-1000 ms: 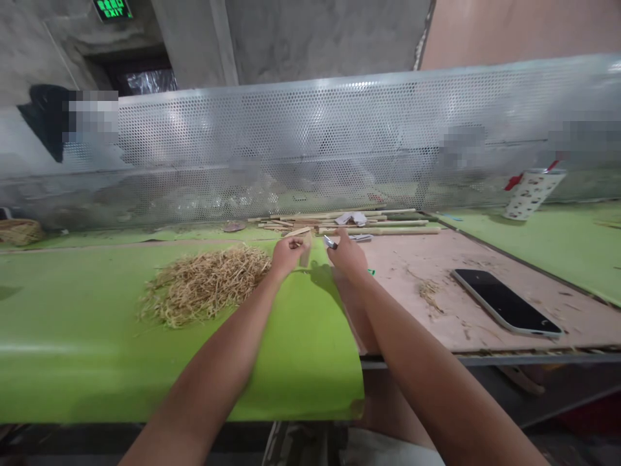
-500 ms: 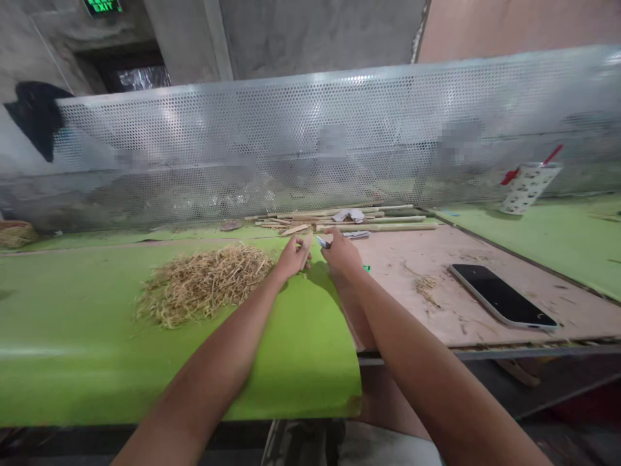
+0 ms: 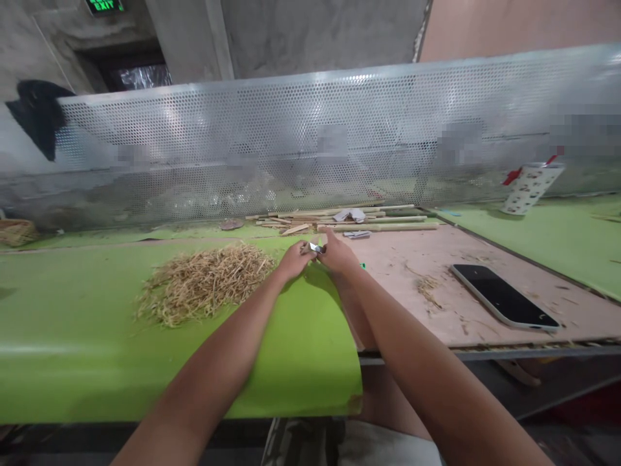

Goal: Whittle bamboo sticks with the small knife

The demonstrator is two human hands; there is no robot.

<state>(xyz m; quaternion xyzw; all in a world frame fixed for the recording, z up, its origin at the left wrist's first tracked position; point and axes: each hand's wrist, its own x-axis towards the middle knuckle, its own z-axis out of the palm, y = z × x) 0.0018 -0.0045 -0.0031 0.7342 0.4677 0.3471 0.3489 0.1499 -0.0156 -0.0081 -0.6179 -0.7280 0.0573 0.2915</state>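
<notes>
My left hand (image 3: 294, 260) is closed on a small pale wooden piece (image 3: 305, 248), mostly hidden by the fingers. My right hand (image 3: 339, 253) grips a small knife, its shiny blade (image 3: 315, 248) lying across the wooden piece. The two hands are close together above the green mat (image 3: 310, 323). To the left of my left hand lies a heap of thin straw-coloured shavings (image 3: 208, 281). Behind the hands are several pale sticks (image 3: 378, 226) and a folded grey-white object (image 3: 357, 235).
A phone (image 3: 504, 296) and loose scraps (image 3: 427, 289) lie on the pinkish board (image 3: 398, 259) at the right. A patterned cup (image 3: 531, 188) with a red straw stands further back. A perforated metal screen (image 3: 291, 142) runs behind the table; a basket (image 3: 17, 232) is far left.
The knife blade has moved left onto the wooden piece. The hands have come closer together, and the wooden piece now shows less above my left fingers.
</notes>
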